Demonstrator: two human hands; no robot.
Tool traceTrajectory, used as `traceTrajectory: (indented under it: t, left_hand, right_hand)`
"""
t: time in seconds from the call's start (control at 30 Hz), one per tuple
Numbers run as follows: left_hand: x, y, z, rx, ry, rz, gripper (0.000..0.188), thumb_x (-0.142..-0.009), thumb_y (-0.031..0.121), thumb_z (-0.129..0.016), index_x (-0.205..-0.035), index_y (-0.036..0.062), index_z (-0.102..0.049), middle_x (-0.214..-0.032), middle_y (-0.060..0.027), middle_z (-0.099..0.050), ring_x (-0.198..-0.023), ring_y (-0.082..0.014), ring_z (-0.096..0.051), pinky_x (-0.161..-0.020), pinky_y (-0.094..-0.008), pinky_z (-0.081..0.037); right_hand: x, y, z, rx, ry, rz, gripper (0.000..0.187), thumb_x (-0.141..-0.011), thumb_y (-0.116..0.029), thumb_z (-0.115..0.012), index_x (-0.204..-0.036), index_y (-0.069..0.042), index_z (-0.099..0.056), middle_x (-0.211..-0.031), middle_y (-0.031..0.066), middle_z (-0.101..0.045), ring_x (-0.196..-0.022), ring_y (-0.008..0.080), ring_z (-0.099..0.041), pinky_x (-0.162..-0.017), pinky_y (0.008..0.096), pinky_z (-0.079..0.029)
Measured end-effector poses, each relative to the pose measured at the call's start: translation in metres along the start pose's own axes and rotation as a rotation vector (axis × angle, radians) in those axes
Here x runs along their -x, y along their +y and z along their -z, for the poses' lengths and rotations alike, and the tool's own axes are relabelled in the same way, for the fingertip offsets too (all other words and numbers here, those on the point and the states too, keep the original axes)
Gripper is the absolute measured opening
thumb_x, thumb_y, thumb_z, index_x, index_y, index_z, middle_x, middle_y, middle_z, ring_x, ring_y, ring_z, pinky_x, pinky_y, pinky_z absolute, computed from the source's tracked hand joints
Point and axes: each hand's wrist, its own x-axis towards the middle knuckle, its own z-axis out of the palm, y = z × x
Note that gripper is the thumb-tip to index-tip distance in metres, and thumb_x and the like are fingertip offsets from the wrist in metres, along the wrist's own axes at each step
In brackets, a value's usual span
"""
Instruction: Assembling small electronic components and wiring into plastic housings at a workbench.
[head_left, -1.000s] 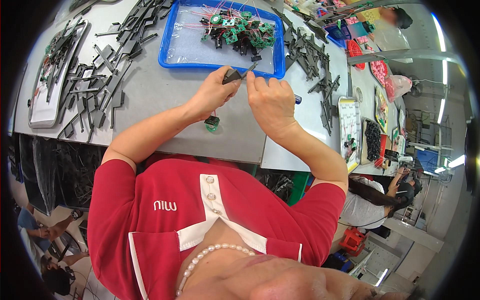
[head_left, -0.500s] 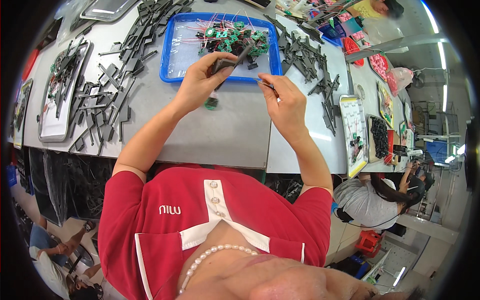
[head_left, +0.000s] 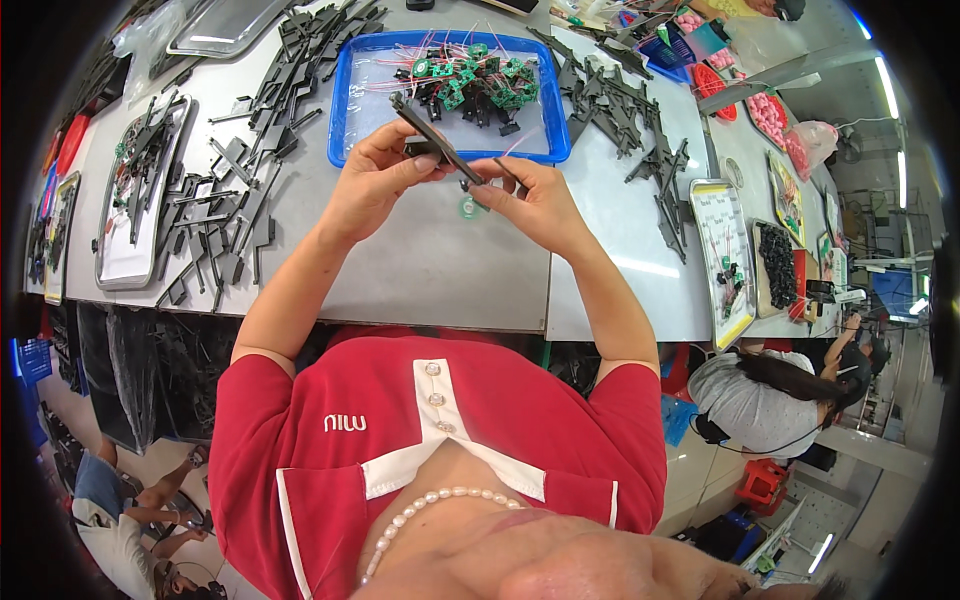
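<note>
Over the near edge of the blue tray, my left hand (head_left: 385, 185) is closed around a long black plastic housing (head_left: 436, 138) with a blocky side piece. The housing slants down toward my right hand (head_left: 535, 205), whose thumb and fingers pinch at its lower end. A thin, dark, pointed tool (head_left: 509, 173), perhaps tweezers, is also tucked in the right fingers. Just below the housing's end hangs a small green circuit board (head_left: 467, 207). The fingers partly hide how the board joins the housing.
The blue tray (head_left: 345, 110) holds a pile of green circuit boards (head_left: 470, 80) with wires. Black plastic parts lie in heaps at left (head_left: 215, 215) and right (head_left: 640, 140). Metal trays stand at left (head_left: 120, 275) and right (head_left: 725, 215). A person in grey (head_left: 750, 400) sits at right.
My right hand has moved left and now meets the housing. The housing has swung round so its free end points up and left. The green board has shifted right, toward the right fingers.
</note>
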Motion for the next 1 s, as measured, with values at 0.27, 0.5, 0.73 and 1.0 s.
traceTrajectory:
  t: [0.27,0.5,0.73,1.0]
  left_hand:
    - [0.015,0.005,0.018,0.005,0.005,0.121,0.018,-0.084,-0.001,-0.055,-0.102,0.0033,-0.055,-0.101,-0.0106,-0.061,-0.094,-0.0196,-0.06,-0.083,-0.0298,-0.05]
    - [0.013,-0.004,0.004,0.207,0.139,0.043,0.019,-0.084,0.0,-0.057,-0.101,0.0072,-0.053,-0.105,-0.0084,-0.06,-0.097,-0.0183,-0.058,-0.085,-0.0307,-0.046]
    - [0.019,-0.005,0.005,-0.038,0.004,0.087,0.019,-0.083,-0.002,-0.057,-0.1,0.0048,-0.052,-0.113,-0.0108,-0.057,-0.103,-0.0188,-0.055,-0.088,-0.0306,-0.043]
    - [0.03,0.056,0.056,-0.702,0.083,0.19,0.034,-0.088,0.006,-0.05,-0.121,-0.0004,-0.052,-0.113,-0.01,-0.06,-0.105,-0.0175,-0.054,-0.095,-0.031,-0.039]
  right_hand:
    - [0.003,0.006,-0.002,-0.289,-0.153,-0.089,0.039,-0.083,-0.015,-0.061,-0.12,-0.005,-0.053,-0.089,0.0031,-0.063,-0.083,0.0092,-0.057,-0.074,0.023,-0.044]
    - [0.002,0.008,-0.017,-0.717,-0.234,-0.143,0.047,-0.085,-0.014,-0.059,-0.128,-0.005,-0.044,-0.095,0.0065,-0.063,-0.093,0.0107,-0.056,-0.084,0.0257,-0.044]
    - [-0.001,0.009,-0.02,-0.742,0.144,-0.084,0.026,-0.089,-0.023,-0.058,-0.108,-0.006,-0.061,-0.089,0.0029,-0.064,-0.063,0.0005,-0.043,-0.052,0.0156,-0.029]
    - [-0.003,0.007,-0.029,-0.507,0.156,0.008,0.021,-0.086,-0.019,-0.062,-0.093,0.001,-0.064,-0.08,0.0028,-0.065,-0.07,0.0058,-0.054,-0.061,0.0198,-0.041]
